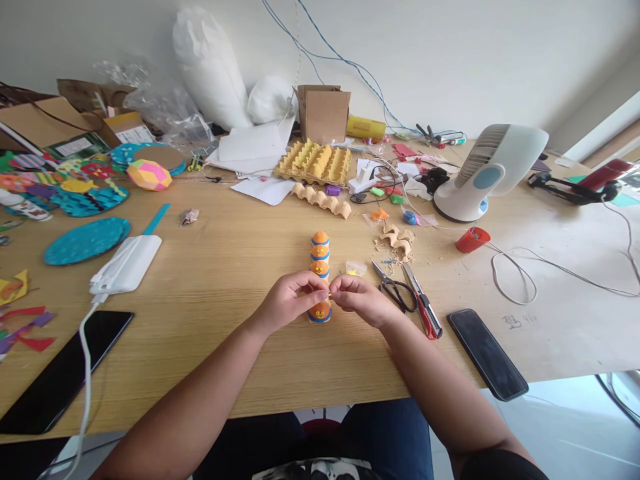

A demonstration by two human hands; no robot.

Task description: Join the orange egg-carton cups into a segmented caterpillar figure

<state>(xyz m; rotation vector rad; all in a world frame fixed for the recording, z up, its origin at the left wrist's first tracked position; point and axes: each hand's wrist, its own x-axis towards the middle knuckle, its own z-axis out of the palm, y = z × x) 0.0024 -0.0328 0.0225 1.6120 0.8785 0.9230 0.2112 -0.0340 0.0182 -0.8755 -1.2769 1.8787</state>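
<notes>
A row of orange and blue egg-carton cups (320, 312) with small yellow faces runs away from me down the middle of the table. Over its near part, my left hand (295, 300) and my right hand (361, 299) meet fingertip to fingertip, both closed in a pinch. A tiny yellow piece (330, 295) shows between their fingertips; its exact kind is too small to tell. My fingers partly hide one of the cups. Just beyond my right hand lies a small clear packet (355, 269) with yellow in it.
Black-handled scissors (397, 288) and a red utility knife (424, 303) lie right of my right hand. Farther right are a phone (487, 353), a red cup (473, 240) and a white fan (493, 173). A white power bank (126, 264) lies left; yellow egg trays (315, 162) stand behind.
</notes>
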